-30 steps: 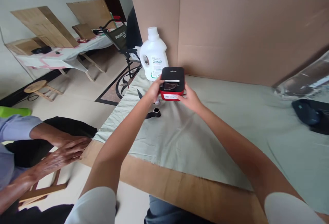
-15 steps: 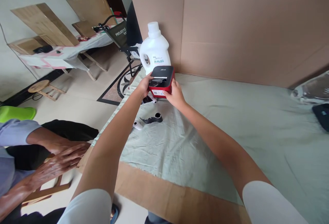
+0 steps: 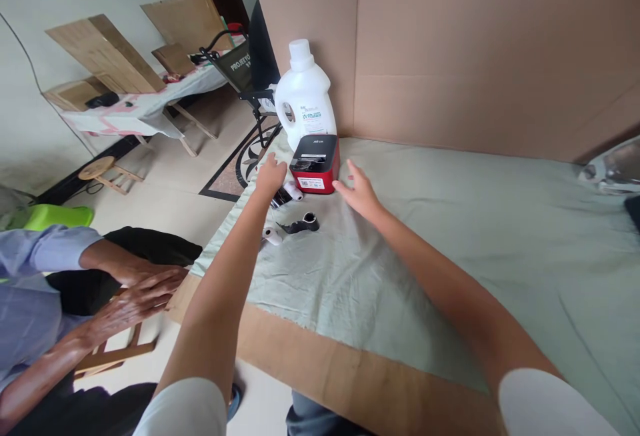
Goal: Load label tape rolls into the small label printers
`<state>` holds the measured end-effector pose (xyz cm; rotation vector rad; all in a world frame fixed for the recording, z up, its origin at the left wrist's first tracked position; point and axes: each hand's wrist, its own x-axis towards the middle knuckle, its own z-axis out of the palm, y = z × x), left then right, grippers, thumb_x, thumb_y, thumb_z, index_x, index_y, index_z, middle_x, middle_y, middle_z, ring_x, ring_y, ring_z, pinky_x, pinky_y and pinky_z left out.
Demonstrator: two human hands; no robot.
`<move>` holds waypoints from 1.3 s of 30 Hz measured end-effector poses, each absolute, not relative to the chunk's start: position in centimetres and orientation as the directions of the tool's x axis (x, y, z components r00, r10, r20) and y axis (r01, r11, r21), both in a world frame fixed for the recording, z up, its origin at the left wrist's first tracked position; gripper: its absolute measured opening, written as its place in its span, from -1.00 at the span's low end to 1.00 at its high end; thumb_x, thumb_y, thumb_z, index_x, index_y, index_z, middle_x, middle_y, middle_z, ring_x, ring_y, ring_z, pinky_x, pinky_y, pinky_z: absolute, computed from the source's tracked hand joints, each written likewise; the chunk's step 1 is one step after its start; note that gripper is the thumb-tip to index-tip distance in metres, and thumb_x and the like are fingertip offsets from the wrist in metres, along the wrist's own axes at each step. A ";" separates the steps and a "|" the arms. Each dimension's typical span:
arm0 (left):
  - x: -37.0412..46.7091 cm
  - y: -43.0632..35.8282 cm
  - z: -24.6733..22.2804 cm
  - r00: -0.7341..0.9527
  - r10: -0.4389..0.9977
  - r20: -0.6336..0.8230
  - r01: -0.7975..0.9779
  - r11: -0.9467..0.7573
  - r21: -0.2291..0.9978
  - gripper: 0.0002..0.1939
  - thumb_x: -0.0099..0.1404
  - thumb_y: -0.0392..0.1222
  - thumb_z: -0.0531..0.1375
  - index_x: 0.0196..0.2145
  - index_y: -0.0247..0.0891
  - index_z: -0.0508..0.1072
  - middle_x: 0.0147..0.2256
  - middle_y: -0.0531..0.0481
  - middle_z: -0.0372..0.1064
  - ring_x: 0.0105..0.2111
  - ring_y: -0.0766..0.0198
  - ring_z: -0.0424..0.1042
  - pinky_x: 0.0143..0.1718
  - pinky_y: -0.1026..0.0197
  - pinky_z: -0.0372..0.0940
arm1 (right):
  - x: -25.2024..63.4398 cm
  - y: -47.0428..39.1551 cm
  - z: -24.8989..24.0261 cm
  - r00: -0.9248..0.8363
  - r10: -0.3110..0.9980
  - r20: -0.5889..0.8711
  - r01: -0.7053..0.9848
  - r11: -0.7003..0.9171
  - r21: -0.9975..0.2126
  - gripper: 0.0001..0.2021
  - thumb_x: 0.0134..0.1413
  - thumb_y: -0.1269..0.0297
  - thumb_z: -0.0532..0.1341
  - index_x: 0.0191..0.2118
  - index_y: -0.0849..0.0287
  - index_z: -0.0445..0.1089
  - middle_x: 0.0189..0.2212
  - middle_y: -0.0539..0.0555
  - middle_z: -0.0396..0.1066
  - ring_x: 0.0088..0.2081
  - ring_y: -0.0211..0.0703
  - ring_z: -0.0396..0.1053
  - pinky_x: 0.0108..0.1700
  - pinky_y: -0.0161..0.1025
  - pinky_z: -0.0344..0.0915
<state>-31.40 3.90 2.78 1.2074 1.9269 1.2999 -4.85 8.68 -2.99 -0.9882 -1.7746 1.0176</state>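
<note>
A red and black label printer [image 3: 315, 164] stands on the cloth-covered table, directly in front of a white detergent bottle [image 3: 306, 99]. My left hand [image 3: 271, 175] is just left of the printer, apart from it and holding nothing. On the printer's right side my right hand [image 3: 363, 191] hovers with thumb and fingers spread, empty. Below my left hand lie a white paper roll [image 3: 293, 191] and a dark striped item [image 3: 281, 197]. Nearer to me are a partly unwound black roll [image 3: 303, 224] and another small white roll [image 3: 273, 236].
A tall cardboard panel [image 3: 465, 56] backs the table. At the left edge, another person's hands [image 3: 135, 296] rest by the table corner. A clear plastic bag [image 3: 607, 168] lies far right. Behind stand a folding chair [image 3: 240, 66], a wooden stool [image 3: 103, 169] and a second table [image 3: 125, 109].
Both hands have let go of the printer and moved apart, left hand to the left, right hand to the right. The printer now rests on the table. The view has shifted slightly.
</note>
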 end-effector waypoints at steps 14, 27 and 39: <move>-28.4 -6.7 7.7 -0.429 0.903 0.041 0.806 0.361 0.468 -0.38 0.01 0.16 0.46 -0.01 -0.14 0.56 0.02 -0.26 0.56 0.06 -0.27 0.49 0.01 -0.08 0.33 | 29.7 -8.8 0.4 0.250 0.961 0.116 0.436 -0.005 -0.900 -0.66 0.08 0.04 0.36 0.01 -0.18 0.48 0.08 0.30 0.53 0.02 0.20 0.58 0.16 0.31 0.42; -21.7 -19.5 4.0 -0.563 0.750 -0.348 0.348 0.597 0.723 -0.48 0.12 0.33 0.26 -0.29 -0.19 0.63 -0.19 -0.09 0.63 -0.03 -0.13 0.52 -0.01 0.00 0.39 | 32.1 -12.0 -1.4 0.478 0.859 0.183 0.314 0.028 -0.949 -0.77 0.05 0.16 0.37 -0.13 -0.22 0.51 -0.08 0.27 0.53 -0.25 0.15 0.53 0.07 0.43 0.39; -23.9 -18.8 1.6 -0.611 0.779 -0.137 0.614 0.576 0.539 -0.47 0.25 0.28 0.15 -0.04 -0.08 0.64 -0.06 -0.07 0.64 0.00 -0.11 0.59 -0.02 0.06 0.44 | 33.6 -11.5 -1.8 0.502 0.860 0.088 0.169 0.002 -0.986 -0.56 -0.14 0.13 0.44 -0.04 -0.04 0.53 -0.15 0.05 0.51 -0.34 -0.13 0.47 -0.23 -0.02 0.38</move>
